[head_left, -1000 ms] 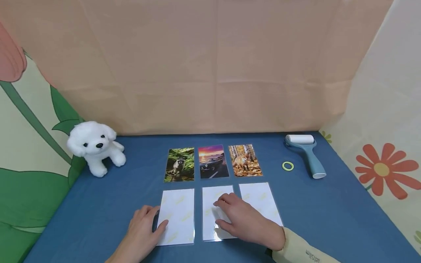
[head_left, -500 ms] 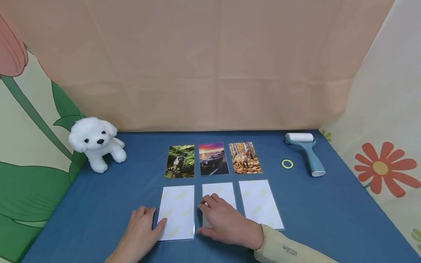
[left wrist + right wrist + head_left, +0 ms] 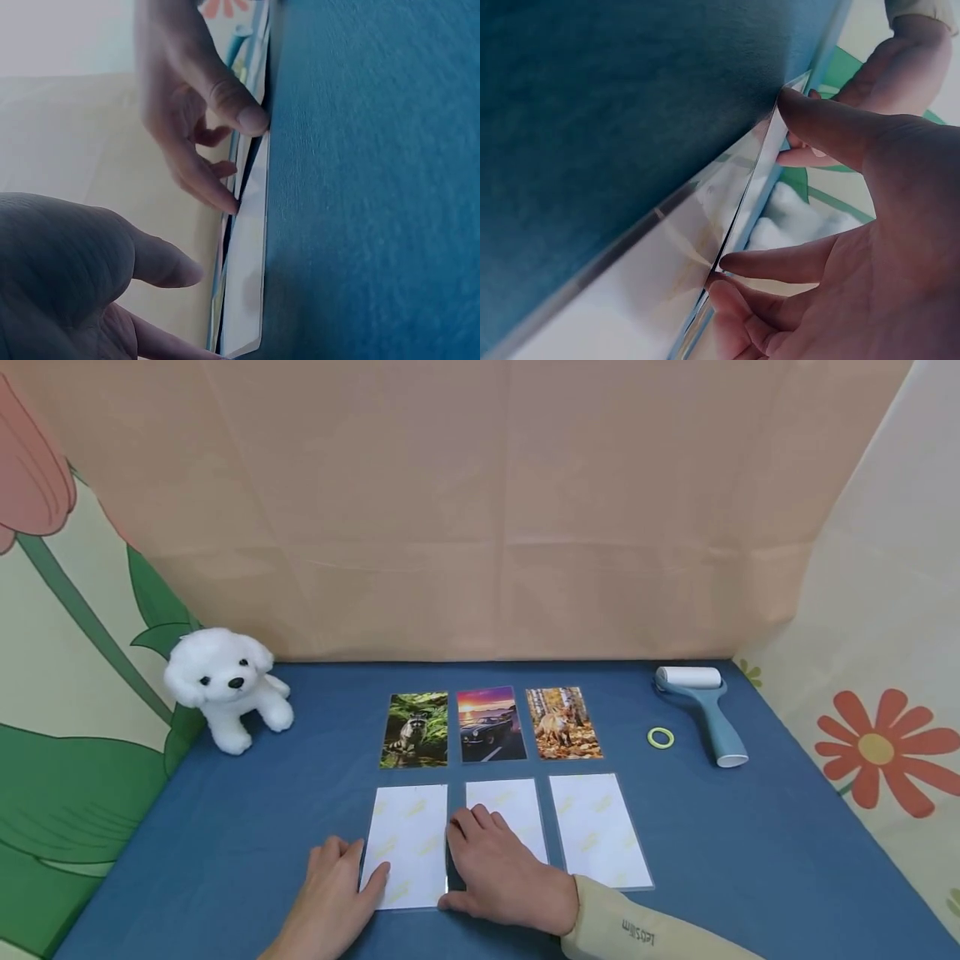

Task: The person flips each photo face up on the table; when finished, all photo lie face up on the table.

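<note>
Reading the clock from the middle of the left card (image 3: pixel 408 843) in the head view, your left hand (image 3: pixel 330 889) reaches in from 8 o'clock, back upward, fingers loosely bent and thumb spread away. Your right hand (image 3: pixel 502 868) comes from 4 o'clock, its pale sleeve (image 3: pixel 645 927) behind it; its thumb and index finger stand wide apart, the other fingers more bent, with nothing gripped. The left card lies on the tabletop (image 3: pixel 247 843) between your hands. Your left thumb is over its 8 o'clock side; I can't tell if it presses. Your right index and thumb tips touch its right-hand edge, at about 2 and 5 o'clock.

Your right hand also covers part of the middle card (image 3: pixel 517 810); the right card (image 3: pixel 600 831) lies beyond, at 3. Farther off are the raccoon photo (image 3: pixel 416 735) at 12, car photo (image 3: pixel 491 724) at 1 and fox photo (image 3: pixel 564 724) at 2. Past 2 come the ring (image 3: pixel 662 747) and roller (image 3: pixel 716 718); the toy dog (image 3: pixel 228 689) sits at 10.
</note>
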Tool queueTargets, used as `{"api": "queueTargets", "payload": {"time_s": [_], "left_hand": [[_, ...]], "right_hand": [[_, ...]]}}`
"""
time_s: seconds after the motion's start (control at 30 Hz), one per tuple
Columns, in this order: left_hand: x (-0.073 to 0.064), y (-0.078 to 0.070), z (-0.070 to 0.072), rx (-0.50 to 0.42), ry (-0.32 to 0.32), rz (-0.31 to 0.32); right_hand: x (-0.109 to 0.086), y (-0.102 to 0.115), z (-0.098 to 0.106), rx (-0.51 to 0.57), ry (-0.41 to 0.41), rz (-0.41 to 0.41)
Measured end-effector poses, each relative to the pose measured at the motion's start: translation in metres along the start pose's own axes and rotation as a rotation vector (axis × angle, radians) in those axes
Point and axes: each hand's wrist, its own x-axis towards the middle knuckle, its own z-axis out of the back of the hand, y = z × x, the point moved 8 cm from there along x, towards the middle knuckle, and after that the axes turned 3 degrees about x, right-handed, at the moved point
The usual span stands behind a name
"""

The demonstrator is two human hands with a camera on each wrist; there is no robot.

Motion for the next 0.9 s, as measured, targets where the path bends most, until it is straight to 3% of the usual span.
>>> {"api": "queueTargets", "payload": {"time_s": [0.3,0.47,0.7,0.9], "left_hand": [[-0.001,0.001,-0.001,-0.074,0.007,0.015],[-0.002,0.003,0.001,-0.165,-0.017,0.013],[-0.005,0.005,0.008,-0.191,-0.040,0.038],[-0.008,0.001,0.019,-0.234,-0.068,0.056]], "right_hand": [[0.001,0.000,-0.002,0.016,0.033,0.015],[0.000,0.000,-0.003,0.015,0.034,0.026],[-0.001,0.003,-0.002,0.009,0.006,0.059],[0.000,0.002,-0.002,0.072,0.025,0.075]]}}
